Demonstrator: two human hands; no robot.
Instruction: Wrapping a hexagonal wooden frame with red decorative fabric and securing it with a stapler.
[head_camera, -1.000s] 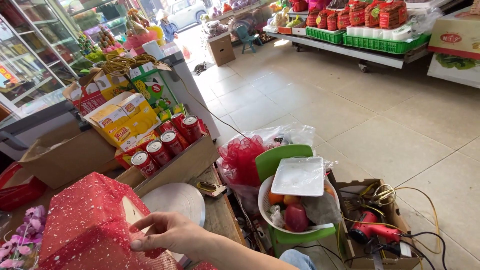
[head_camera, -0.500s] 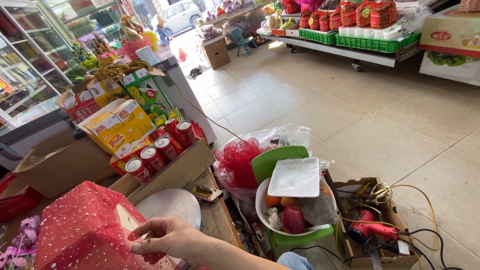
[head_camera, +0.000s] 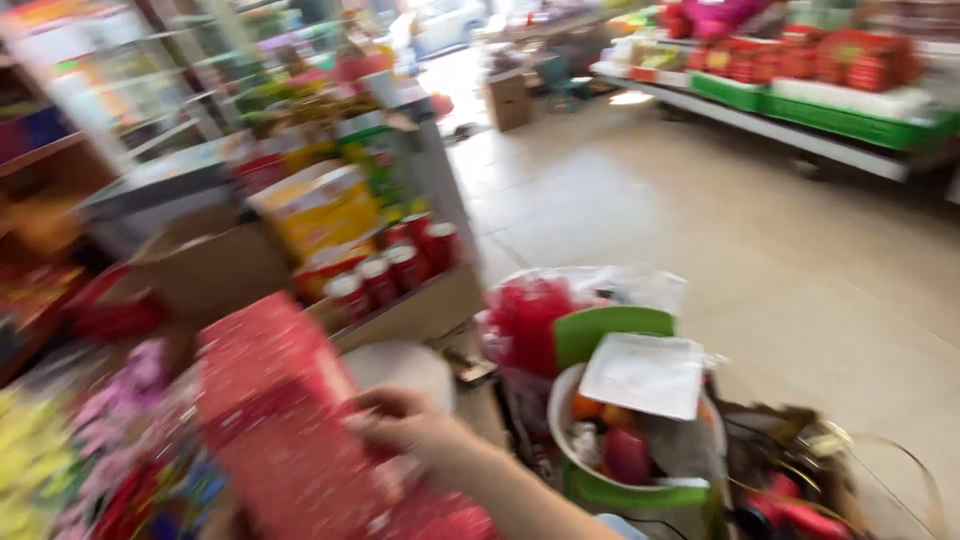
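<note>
One hand (head_camera: 405, 425) was all I could see in the shot, and the frame was badly smeared, so I couldn't tell which hand it was. It came in from the near right with the forearm trailing toward the bottom edge, and the fingers were curled onto the edge of a red glittery mesh wrap (head_camera: 285, 400) down at the near left. Looked like a pinch on the fabric, but with the blur I honestly couldn't tell how tight the hold was.

The wrap sat at the near left of the counter, tilted, with pink and yellow artificial flowers (head_camera: 95, 420) just left of it. Right behind the hand was a round white plate (head_camera: 405, 365). Further back on the left stood a cardboard box (head_camera: 215, 265), and beside it a row of red cans (head_camera: 395, 270) lined up along a tray edge, with a yellow carton (head_camera: 320, 205) above them.

Off to the right of the hand was a white bowl (head_camera: 570, 430) with fruit in it, a flat white foam tray (head_camera: 645, 375) resting on top, all sitting on a green plastic chair (head_camera: 610, 330). A clump of red netting in a clear bag (head_camera: 530, 315) was just left of the chair back. Near right corner had a red power tool (head_camera: 795, 510) in a box with cables. Far side was tiled floor (head_camera: 700, 230) and green crates (head_camera: 850, 115) of red goods.
</note>
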